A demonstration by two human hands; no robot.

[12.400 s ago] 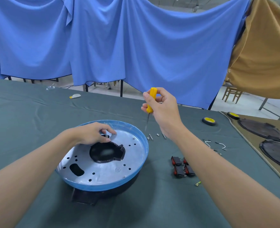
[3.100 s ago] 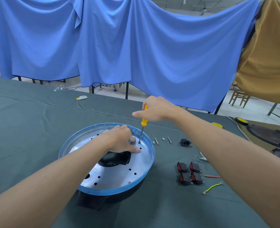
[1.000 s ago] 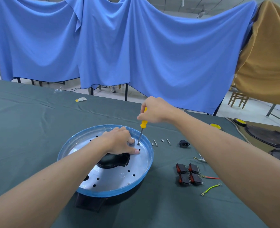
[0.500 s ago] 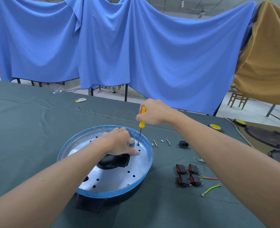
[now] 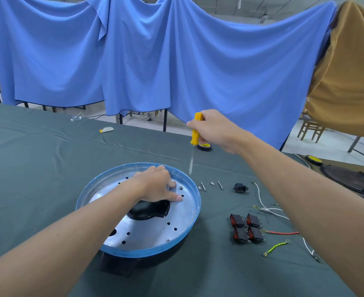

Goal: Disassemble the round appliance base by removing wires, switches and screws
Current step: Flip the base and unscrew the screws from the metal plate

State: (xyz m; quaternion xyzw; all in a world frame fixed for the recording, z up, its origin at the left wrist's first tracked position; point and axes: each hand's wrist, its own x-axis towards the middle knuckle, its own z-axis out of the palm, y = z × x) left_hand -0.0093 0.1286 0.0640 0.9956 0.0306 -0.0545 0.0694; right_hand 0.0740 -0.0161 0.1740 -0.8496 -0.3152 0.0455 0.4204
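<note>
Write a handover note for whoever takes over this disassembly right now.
Left hand rests on the round base, steadying it. Right hand grips the yellow screwdriver, tip in the air over the far rim.
Done: four switches, wires, power socket and several screws lie on the cloth.
Left: a screw by the left fingers and one near the front rim.

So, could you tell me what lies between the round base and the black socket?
Loose screws in a short row on the cloth, in the head view.
</note>
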